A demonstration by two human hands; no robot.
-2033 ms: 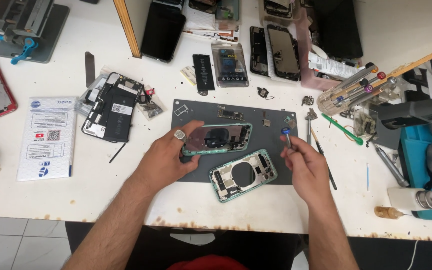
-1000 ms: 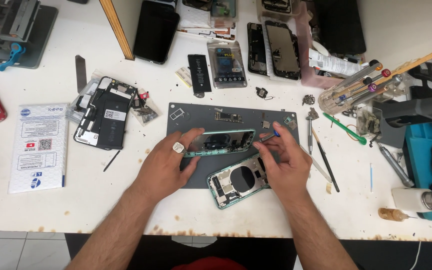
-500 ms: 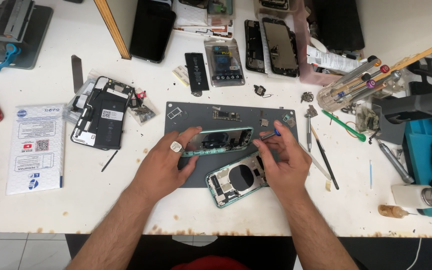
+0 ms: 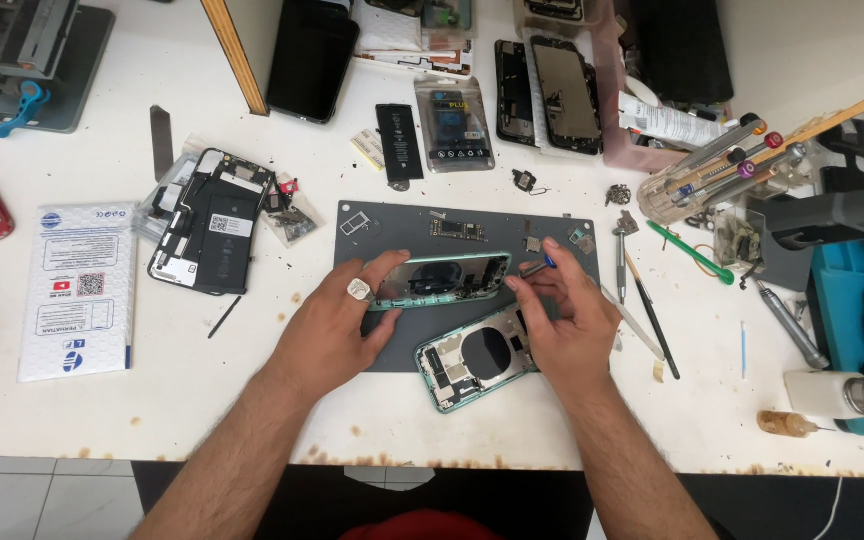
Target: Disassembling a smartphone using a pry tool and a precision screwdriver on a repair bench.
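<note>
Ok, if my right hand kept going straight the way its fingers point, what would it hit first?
The right hand points up and left, its small blue-tipped tool aimed at the green phone frame that the left hand steadies. It would probably meet that frame's right end first, though depth is hard to judge.

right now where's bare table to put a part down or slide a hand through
Bare table lies along the near edge, between the white leaflet and the left hand. Another patch sits right of the right hand, before the white bottle. The far side, around the battery and tool holder, is crowded.
</note>
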